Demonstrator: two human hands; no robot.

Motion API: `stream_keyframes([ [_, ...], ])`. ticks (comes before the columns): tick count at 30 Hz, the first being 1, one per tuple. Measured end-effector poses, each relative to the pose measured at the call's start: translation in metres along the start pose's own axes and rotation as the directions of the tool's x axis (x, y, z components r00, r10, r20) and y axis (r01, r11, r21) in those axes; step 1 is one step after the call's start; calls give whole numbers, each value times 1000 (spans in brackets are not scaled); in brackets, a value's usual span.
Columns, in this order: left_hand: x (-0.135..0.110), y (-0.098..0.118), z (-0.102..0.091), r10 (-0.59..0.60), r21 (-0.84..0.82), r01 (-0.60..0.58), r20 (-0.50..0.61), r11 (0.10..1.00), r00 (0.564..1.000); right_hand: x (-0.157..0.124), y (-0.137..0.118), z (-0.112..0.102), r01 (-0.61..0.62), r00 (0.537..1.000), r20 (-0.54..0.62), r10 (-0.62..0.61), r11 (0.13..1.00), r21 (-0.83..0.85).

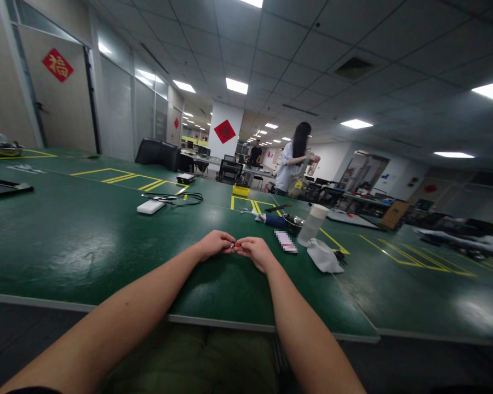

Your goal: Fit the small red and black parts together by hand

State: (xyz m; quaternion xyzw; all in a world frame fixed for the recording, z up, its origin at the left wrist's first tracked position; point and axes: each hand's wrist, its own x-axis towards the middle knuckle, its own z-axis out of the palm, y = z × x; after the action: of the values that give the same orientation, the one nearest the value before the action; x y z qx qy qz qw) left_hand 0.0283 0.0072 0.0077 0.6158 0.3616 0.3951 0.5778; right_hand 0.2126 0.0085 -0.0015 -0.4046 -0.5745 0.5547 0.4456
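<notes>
My left hand (pixel 216 244) and my right hand (pixel 254 251) meet over the green table (pixel 225 290), fingertips close together. Between the right fingertips is a small orange-red piece (pixel 239 245), too small to name. A small whitish piece (pixel 231 245) shows at the left fingertips; its kind is unclear. Both hands are closed in a pinch. Whether the two pieces are joined I cannot make out.
Right of my hands are a phone (pixel 285 241), a frosted bottle (pixel 312 225), a pale cloth pouch (pixel 324 256) and a metal bowl (pixel 294 221). Ahead left lies a white power bank (pixel 151 206) beside black cables (pixel 184 198). A person (pixel 290 158) stands beyond the table.
</notes>
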Motion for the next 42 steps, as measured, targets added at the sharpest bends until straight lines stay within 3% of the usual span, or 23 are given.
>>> stream_keyframes([
  [42, 1, -5, -3, 8, 46, -9, 22, 999, 1000, -6, -5, 6, 19, 1000, -3, -19, 999, -46],
])
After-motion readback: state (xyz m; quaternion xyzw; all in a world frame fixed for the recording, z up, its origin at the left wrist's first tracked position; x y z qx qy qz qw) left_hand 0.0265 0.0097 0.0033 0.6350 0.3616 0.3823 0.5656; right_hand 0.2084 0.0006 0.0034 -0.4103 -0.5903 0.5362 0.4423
